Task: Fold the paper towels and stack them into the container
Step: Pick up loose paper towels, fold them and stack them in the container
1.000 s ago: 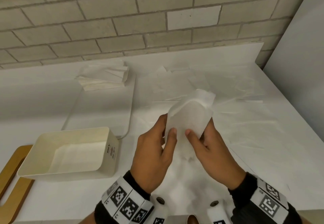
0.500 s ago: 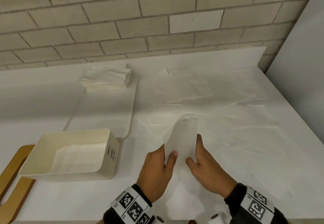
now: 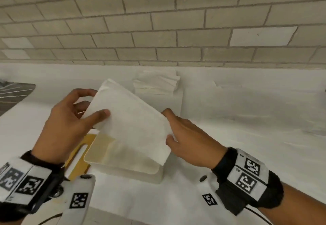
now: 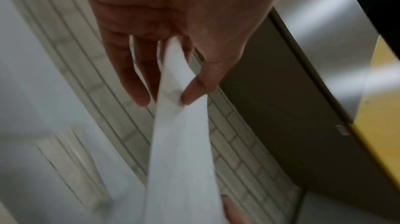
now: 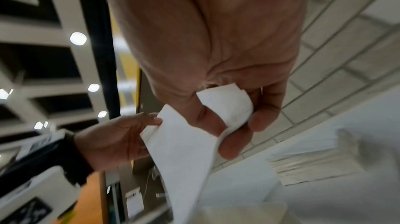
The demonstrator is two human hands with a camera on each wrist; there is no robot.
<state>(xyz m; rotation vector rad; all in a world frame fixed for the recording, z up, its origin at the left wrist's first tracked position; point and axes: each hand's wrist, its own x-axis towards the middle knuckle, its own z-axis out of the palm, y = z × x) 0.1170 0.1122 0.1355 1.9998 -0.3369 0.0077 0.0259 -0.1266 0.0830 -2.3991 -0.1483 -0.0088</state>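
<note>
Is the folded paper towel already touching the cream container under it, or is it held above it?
Cannot tell. In the head view the folded paper towel overlaps the container, hiding any gap; the left hand and right hand pinch it.

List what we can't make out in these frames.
- Container interior, head view: folded paper towel held above it by left hand and right hand covers most of it, so its contents can't be seen.
- Stack of paper towels by the wall: too blurred to count in either wrist view.
- Right grip, head view: fingertips hidden behind the towel.

Left hand [image 3: 67,122] and right hand [image 3: 190,138] raised, fingers pinching.
</note>
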